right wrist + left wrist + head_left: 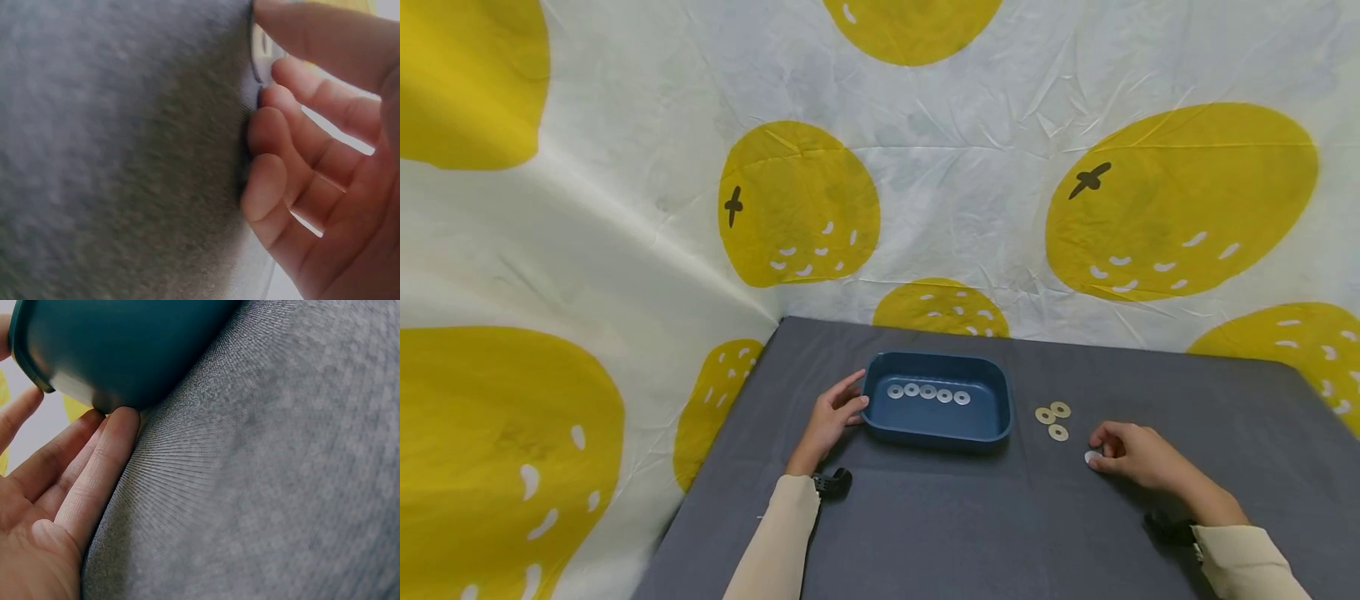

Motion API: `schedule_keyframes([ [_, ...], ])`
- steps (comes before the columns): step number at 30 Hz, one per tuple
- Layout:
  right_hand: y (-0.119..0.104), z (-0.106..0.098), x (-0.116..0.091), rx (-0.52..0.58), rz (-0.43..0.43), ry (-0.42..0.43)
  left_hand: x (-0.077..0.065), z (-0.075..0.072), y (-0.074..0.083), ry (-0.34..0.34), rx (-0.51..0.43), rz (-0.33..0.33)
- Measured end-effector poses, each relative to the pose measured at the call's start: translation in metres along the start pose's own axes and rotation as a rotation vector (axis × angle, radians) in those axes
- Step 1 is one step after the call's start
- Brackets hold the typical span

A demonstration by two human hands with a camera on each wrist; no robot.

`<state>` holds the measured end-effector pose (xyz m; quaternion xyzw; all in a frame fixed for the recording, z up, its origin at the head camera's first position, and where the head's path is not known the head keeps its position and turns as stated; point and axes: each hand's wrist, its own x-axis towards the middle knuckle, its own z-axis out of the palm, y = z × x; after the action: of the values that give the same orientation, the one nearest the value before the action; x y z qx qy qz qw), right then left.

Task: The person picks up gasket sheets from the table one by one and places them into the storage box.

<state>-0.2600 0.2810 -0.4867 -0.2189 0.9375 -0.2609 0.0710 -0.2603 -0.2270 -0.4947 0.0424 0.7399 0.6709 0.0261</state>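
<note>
A blue rectangular tray (936,434) sits on the grey cloth with several silver washers (928,392) lined up inside. My left hand (831,419) is at the tray's left end; in the left wrist view its nearly straight fingers (103,462) touch the outer wall. Right of the tray, my right hand (1138,454) pinches a silver washer (1092,457) at the cloth between thumb and fingertip. The right wrist view shows this washer (261,50) almost edge-on, partly hidden by the thumb, with the other fingers curled beside it.
Three brass-coloured washers (1057,432) lie close together between the tray and my right hand. The grey cloth (940,533) covers the table. Behind and to the left hangs a white curtain (962,217) with yellow fruit shapes.
</note>
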Motion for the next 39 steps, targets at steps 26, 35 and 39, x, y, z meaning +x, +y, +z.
schedule_keyframes([
  [26,-0.020,0.006,-0.002,-0.077,0.062,-0.009,-0.003,-0.001,0.002,-0.004,0.009,0.002],
  [35,-0.021,0.003,0.001,0.020,0.033,-0.044,-0.001,0.002,-0.004,0.026,-0.004,0.020],
  [39,-0.024,0.001,0.003,0.065,0.008,-0.023,0.000,0.004,-0.009,0.056,0.004,0.019],
])
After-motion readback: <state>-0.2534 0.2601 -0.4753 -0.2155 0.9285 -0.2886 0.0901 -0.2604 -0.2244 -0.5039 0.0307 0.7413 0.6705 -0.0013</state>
